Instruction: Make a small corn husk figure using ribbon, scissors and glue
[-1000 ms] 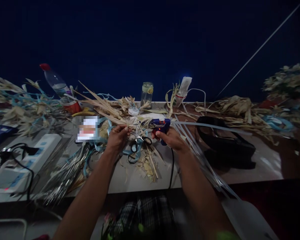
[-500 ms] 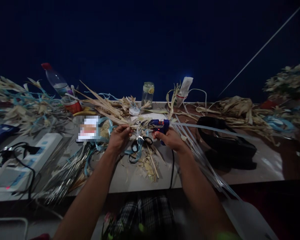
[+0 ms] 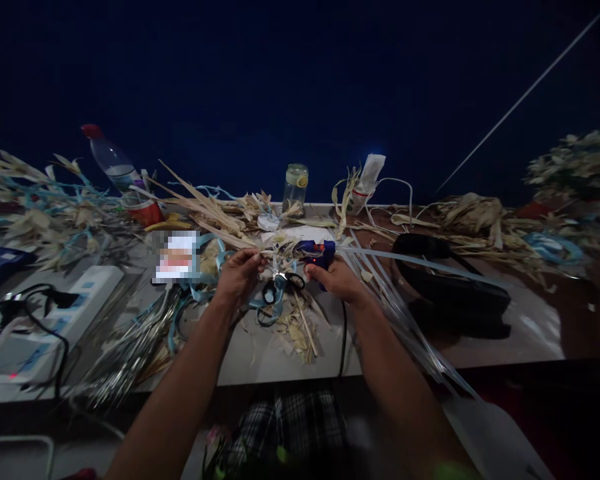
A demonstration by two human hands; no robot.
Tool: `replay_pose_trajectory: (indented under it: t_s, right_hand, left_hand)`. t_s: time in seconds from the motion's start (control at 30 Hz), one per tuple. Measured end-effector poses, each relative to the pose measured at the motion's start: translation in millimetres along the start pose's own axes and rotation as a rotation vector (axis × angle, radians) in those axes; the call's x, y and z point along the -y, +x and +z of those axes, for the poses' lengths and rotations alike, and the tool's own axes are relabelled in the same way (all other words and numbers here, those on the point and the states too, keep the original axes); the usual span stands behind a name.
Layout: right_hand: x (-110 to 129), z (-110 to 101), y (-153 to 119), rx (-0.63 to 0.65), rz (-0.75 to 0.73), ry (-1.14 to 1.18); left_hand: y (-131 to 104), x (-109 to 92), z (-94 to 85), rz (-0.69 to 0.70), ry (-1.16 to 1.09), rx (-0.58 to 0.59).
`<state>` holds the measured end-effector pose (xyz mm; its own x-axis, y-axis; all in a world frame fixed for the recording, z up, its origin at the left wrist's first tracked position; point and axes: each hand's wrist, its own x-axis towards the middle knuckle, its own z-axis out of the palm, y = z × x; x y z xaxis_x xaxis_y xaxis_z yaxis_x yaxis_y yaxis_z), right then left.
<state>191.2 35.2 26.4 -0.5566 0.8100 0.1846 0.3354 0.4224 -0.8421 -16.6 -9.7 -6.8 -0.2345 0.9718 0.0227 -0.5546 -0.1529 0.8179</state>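
My right hand (image 3: 341,277) is wrapped round a blue hot glue gun (image 3: 321,250), whose small red light glows. A long clear glue stick (image 3: 410,256) sticks out of its back to the right. The gun's nose points left, towards my left hand (image 3: 241,272), which pinches a thin piece of dried husk (image 3: 266,253) between thumb and fingertips. Exactly where the nozzle meets the husk is too small to make out. Just below, between my hands, lie scissors with black handles (image 3: 295,281). Light blue ribbon (image 3: 275,310) curls around them.
Husk scraps (image 3: 297,337) lie in front of me. A bundle of silvery wires (image 3: 135,353) and a white power strip (image 3: 83,320) are on the left. A glass jar (image 3: 296,187) stands at the back. Clear glue sticks (image 3: 405,313) and a black strap-like object (image 3: 460,293) lie right.
My right hand and the glue gun have shifted slightly to the left, towards my left hand. The left hand keeps its pinch in nearly the same place.
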Motion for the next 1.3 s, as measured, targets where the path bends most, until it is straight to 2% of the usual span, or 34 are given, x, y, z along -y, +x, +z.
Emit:
replay_pose_trajectory:
  t_s: [0.23, 0.4, 0.7, 1.0, 1.3]
  right_hand:
    - [0.3, 4.0, 1.0, -0.007, -0.034, -0.023]
    - [-1.1, 5.4, 1.2, -0.046, 0.016, -0.011]
    - [3.0, 6.4, -0.3, -0.014, -0.019, -0.009]
    - [2.7, 9.7, -0.8, 0.007, 0.025, 0.041]
    - [-0.3, 12.8, -0.1, -0.026, 0.055, 0.061]
  left_hand:
    - [0.3, -0.6, 0.0, 0.008, -0.020, -0.007]
    - [0.1, -0.8, -0.9, -0.018, -0.007, -0.010]
    - [-0.8, -2.5, 1.4, -0.006, -0.047, -0.005]
    - [-1.4, -2.6, 1.0, -0.030, -0.047, -0.020]
    - [-1.1, -2.9, 1.5, -0.051, -0.040, -0.040]
